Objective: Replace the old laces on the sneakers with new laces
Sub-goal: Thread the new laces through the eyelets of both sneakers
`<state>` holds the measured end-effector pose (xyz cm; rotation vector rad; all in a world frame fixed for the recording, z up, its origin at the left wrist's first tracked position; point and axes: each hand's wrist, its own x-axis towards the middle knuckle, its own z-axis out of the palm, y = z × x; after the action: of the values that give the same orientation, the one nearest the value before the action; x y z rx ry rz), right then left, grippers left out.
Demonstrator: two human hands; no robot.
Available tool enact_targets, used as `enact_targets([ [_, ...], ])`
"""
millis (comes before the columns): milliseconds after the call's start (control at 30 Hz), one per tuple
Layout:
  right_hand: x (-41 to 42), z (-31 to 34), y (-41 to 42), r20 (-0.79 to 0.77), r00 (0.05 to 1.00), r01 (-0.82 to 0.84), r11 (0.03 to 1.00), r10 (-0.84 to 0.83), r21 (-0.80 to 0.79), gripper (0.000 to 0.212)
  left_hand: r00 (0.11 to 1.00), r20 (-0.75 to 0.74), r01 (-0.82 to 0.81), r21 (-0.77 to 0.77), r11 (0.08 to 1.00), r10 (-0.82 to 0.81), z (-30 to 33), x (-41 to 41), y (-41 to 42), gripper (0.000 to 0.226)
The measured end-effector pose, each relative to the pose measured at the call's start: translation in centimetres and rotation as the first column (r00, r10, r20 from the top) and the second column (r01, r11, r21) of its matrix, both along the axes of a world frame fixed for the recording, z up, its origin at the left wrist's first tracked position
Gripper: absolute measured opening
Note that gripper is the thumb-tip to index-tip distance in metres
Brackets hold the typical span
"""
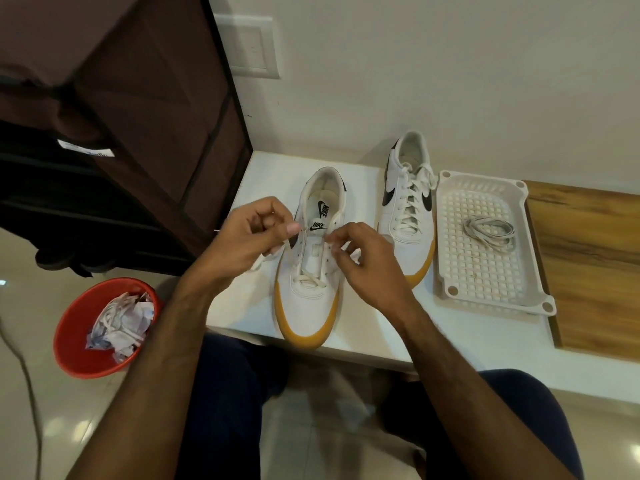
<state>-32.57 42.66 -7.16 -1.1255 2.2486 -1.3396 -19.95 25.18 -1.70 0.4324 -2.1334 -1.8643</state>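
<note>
Sneakers sit side by side on the white desk [263, 174] in front of you, toes pointing toward you. The near sneaker [313, 271] has a lace [309, 280] threaded only through its lowest eyelets, crossing just above the toe. Your left hand [251, 237] pinches one end of that lace, which runs up from the shoe's left side and trails out below your fingers. Your right hand [367, 261] has its fingers curled at the right row of eyelets, pinching the other end of the lace.

To the right and a little farther off stands the second sneaker [408, 209], fully laced up to the top. Just beside it on the right lies a white perforated tray [485, 282], with a coiled pale lace [490, 233] resting in its far half. Past the tray, a wooden surface [588, 265] begins. Down on the floor at the left, a red bin [74, 327] holds crumpled paper and what looks like old laces.
</note>
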Motion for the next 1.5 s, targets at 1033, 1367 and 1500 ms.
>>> enact_targets([
  [1033, -2.9, 1.8, 1.4, 0.887, 0.382, 0.505, 0.745, 0.259, -0.435, 0.034, 0.967, 0.246, -0.027, -0.138, 0.990, 0.061, -3.5, 0.4, -1.2, 0.017],
  [1367, -2.9, 0.9, 1.3, 0.928, 0.269, 0.636, 0.677, 0.256, -0.371, 0.024, 0.844, 0.210, -0.527, 0.146, 0.837, 0.494, -3.0, 2.9, -4.0, 0.033],
  [1500, -2.7, 1.6, 1.3, 0.925, 0.340, 0.544, 0.766, 0.171, -0.342, 0.043, 0.803, 0.167, -0.531, 0.637, 0.559, 0.572, -2.0, 2.8, -4.0, 0.029],
])
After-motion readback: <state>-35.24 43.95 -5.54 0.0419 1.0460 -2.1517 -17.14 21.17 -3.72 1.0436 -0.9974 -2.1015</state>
